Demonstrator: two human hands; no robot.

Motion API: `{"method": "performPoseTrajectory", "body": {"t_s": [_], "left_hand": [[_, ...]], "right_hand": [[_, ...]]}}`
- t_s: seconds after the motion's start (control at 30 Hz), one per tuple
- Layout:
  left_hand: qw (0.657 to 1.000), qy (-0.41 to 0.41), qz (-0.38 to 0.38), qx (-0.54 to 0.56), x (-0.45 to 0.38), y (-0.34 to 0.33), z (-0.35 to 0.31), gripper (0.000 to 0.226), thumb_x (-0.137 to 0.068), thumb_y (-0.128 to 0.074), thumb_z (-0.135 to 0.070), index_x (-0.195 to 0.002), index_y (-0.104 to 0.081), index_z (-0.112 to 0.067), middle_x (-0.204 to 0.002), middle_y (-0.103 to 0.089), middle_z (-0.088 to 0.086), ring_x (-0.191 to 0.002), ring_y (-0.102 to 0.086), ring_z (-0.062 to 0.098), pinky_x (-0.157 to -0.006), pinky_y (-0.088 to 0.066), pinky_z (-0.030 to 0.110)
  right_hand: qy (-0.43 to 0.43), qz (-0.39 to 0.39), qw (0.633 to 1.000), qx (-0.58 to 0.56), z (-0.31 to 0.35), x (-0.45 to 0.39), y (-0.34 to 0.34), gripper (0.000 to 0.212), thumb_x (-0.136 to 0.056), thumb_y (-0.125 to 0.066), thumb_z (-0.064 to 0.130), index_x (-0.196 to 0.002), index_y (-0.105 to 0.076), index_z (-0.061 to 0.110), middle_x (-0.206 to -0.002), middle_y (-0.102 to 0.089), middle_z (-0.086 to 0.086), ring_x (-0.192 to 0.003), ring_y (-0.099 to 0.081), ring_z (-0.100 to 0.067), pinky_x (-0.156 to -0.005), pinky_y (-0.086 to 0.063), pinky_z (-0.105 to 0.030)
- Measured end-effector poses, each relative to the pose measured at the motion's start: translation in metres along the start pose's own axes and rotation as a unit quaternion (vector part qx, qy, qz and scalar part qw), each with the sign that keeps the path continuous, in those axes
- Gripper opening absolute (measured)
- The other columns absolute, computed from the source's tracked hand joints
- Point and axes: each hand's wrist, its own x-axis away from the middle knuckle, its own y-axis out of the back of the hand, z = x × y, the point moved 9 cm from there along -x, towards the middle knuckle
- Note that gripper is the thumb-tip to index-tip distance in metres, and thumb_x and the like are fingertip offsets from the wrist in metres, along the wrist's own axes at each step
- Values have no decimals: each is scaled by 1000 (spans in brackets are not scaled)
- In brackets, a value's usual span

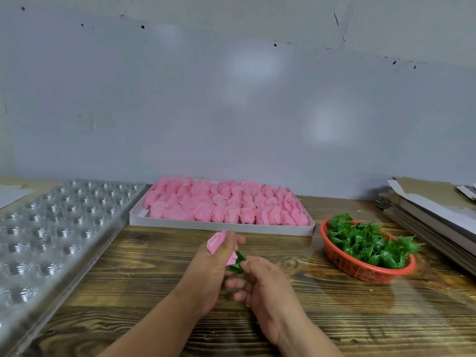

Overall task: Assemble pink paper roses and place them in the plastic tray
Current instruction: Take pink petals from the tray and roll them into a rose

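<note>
Rose (217, 242), pink paper, sits above the middle of the wooden table (154, 266), held in the left hand (208, 271), whose fingers curl round the bloom so that petals show above the thumb and below it. Right hand (260, 284) pinches a green calyx (238, 264) between thumb and forefinger at the base of the rose, touching the pink paper; its other fingers are loosely curled beneath. Behind the hands, against the grey wall (231, 99), a white box (221, 226) holds rows of pink petals (226, 204). To the left lies the clear plastic tray (51, 228), its round cups showing no roses. To the right, an orange basket (360, 271) is heaped with green calyxes (365, 243), and beyond it a stack of cardboard sheets (432, 212) lies at the table's edge
</note>
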Motion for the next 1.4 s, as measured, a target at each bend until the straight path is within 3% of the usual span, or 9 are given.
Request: {"method": "performPoseTrajectory", "body": {"t_s": [0.1,0.2,0.37,0.47,0.53,0.67,0.83,1.2,1.4], "left_hand": [[1000,1,-8,-9,-1,3,1,58,-71,-56,-58,-99,-66,-8,-66,-55,10,-56,-50,23,-55,-45,32],[1000,4,-6,4,-1,4,1,36,-76,-54,-53,-71,-71,-22,-65,-63,2,-57,-57,15,-61,-49,32],[999,30,-8,37,-4,6,8,38,-76,-53,-52,-54,-68,-25,-77,-72,-5,-63,-66,11,-60,-55,28],[998,45,-1,36,-2,3,11,37,-69,-57,-59,-55,-66,-25,-80,-67,5,-65,-53,22,-61,-43,31],[998,51,11,33,1,-2,11,38,-69,-57,-60,-58,-68,-26,-82,-55,9,-62,-44,19,-57,-39,29],[998,49,18,37,1,-7,10,37,-77,-54,-51,-57,-68,-24,-88,-54,13,-44,-45,13,-45,-38,26],[998,45,22,48,2,-10,11,33,-77,-57,-43,-56,-68,-20,-80,-57,11,-48,-46,16,-53,-36,29],[999,25,-15,-13,1,-4,7,33,-75,-55,-49,-57,-66,-24,-79,-62,6,-60,-53,15,-50,-41,28],[985,98,19,140,-2,-6,21,36,-84,-50,-45,-72,-56,-11,-81,-61,10,-51,-50,19,-43,-39,27]], "right_hand": [[-4,17,1000,-9,0,1,-2,16,-91,-47,1,-80,-58,3,-75,-68,-21,-52,-61,-19,-45,-44,-24],[-8,21,1000,-5,1,1,-3,20,-90,-44,1,-79,-62,1,-75,-68,-23,-50,-60,-19,-46,-45,-25],[-12,36,999,36,0,5,-7,22,-88,-43,1,-79,-63,0,-70,-67,-19,-50,-57,-18,-47,-43,-25],[-2,28,998,47,2,7,-9,25,-89,-47,1,-72,-66,4,-66,-66,-17,-50,-56,-17,-47,-42,-24],[7,15,999,47,4,7,-7,25,-90,-52,2,-71,-67,5,-64,-65,-16,-49,-56,-16,-46,-43,-23],[28,-30,998,54,7,7,1,26,-87,-57,-3,-65,-68,7,-56,-61,-11,-47,-55,-14,-45,-44,-21],[46,-68,995,55,11,5,9,37,-83,-57,-7,-51,-67,9,-53,-60,-9,-44,-53,-12,-45,-44,-21],[17,-64,998,10,4,2,11,17,-85,-55,-9,-72,-61,-1,-54,-62,-10,-45,-58,-14,-46,-50,-21],[36,-85,994,59,8,3,14,20,-86,-51,-5,-72,-63,2,-56,-61,-13,-45,-57,-16,-44,-48,-23]]}}
